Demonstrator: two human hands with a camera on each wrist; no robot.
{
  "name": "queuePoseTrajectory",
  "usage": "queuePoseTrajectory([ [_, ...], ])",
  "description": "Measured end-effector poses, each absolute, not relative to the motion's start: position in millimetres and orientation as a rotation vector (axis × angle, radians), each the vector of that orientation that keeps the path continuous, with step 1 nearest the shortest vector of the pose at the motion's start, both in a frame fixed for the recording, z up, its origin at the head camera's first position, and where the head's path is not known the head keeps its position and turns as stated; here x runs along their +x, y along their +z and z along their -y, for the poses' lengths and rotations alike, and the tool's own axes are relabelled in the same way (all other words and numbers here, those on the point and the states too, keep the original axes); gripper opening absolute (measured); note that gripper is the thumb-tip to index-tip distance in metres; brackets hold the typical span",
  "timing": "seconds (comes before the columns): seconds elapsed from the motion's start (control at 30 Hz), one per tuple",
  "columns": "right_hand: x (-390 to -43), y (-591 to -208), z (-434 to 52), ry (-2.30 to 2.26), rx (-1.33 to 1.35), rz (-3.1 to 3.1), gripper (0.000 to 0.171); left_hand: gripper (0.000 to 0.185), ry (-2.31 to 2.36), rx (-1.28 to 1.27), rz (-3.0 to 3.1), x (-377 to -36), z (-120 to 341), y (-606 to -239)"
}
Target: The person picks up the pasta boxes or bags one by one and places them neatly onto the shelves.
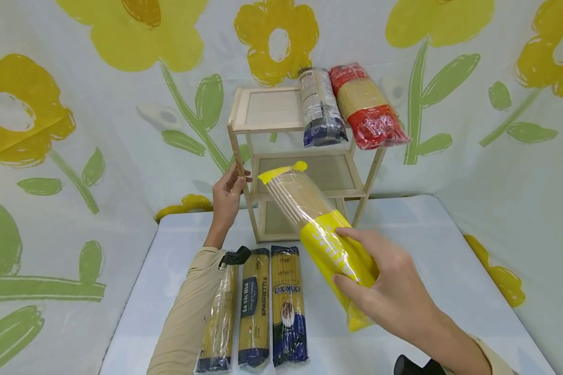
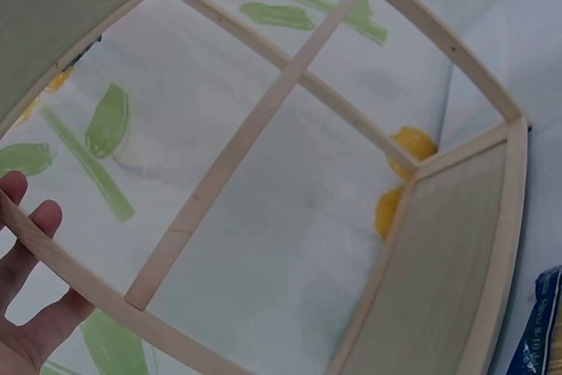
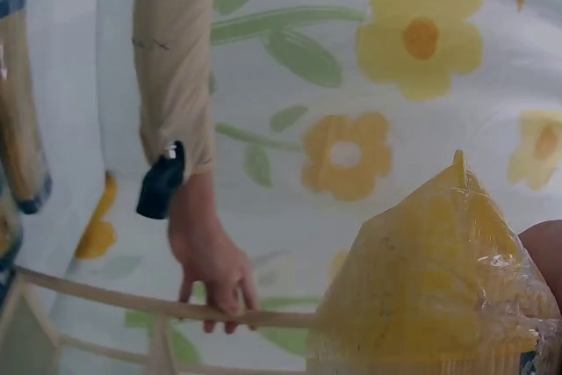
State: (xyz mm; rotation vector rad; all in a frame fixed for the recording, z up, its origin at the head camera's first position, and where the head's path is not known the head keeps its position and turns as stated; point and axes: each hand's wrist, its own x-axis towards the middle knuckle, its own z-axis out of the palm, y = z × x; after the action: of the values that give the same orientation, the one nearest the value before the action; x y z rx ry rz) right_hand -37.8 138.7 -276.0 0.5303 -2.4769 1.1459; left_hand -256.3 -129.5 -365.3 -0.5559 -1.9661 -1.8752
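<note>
My right hand (image 1: 399, 286) grips a yellow packet of long pasta (image 1: 326, 245) by its lower part, with the top tilted up and left in front of the shelf. In the right wrist view, the yellow packet (image 3: 421, 261) fills the lower right. My left hand (image 1: 226, 198) holds the left front post of a small wooden three-tier shelf (image 1: 267, 109). Up close in the left wrist view, fingers (image 2: 54, 322) lie around the shelf frame (image 2: 114, 300). On its top tier rest a blue-ended pasta packet (image 1: 321, 104) and a red pasta packet (image 1: 368, 107), side by side.
Three spaghetti packets lie in a row on the white table (image 1: 450, 250): a clear one (image 1: 220, 317) partly behind the left sleeve, a La Sicilia one (image 1: 253, 307) and an Ankara one (image 1: 288, 307). A flower-patterned cloth (image 1: 122, 172) hangs behind.
</note>
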Motion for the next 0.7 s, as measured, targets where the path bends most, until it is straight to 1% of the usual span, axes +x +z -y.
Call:
queuePoseTrajectory([
  [0.2, -46, -244, -137, 1.135, 0.608, 2.427, 0.063, 0.043, -1.887, -0.584, 1.956, -256, 130, -364],
  [0.43, -71, -221, -139, 1.141, 0.582, 2.447, 0.059, 0.043, -1.905, -0.616, 1.942, -256, 128, -363],
  [0.7, -104, -171, -112, 1.114, 0.526, 2.472, 0.049, 0.043, -1.895, -0.65, 1.936, -257, 131, -365],
])
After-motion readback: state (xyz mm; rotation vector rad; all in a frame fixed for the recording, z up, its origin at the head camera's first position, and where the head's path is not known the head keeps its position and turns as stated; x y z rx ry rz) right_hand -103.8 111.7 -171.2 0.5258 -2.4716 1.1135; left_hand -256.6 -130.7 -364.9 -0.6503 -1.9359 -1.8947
